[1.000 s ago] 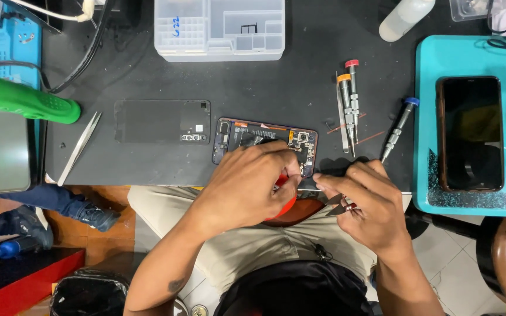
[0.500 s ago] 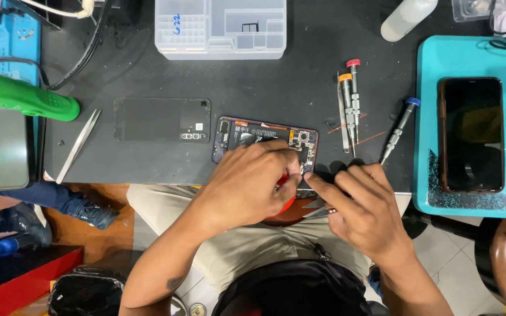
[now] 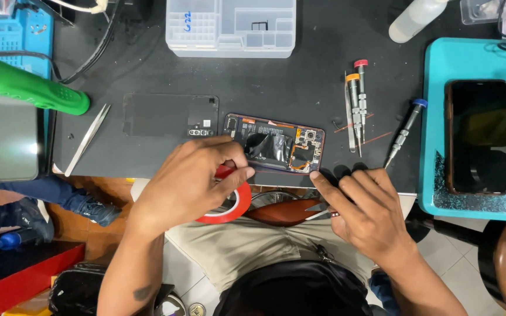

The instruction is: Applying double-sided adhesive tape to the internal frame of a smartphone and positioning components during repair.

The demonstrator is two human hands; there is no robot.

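Red tape roll [image 3: 229,205] is pinched in the left hand [image 3: 191,178] at the bench's front edge beside the opened phone [image 3: 274,143], while the right hand [image 3: 365,208] grasps scissors [image 3: 317,209].

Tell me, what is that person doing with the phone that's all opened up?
A person sits at a dark work mat with an opened phone in front of them, its insides showing. Their left hand holds a roll of red tape at the phone's near edge. Their right hand holds small scissors just beside it. The phone's back cover lies to the left, and screwdrivers and tweezers rest on the mat. Another phone lies on a teal mat.
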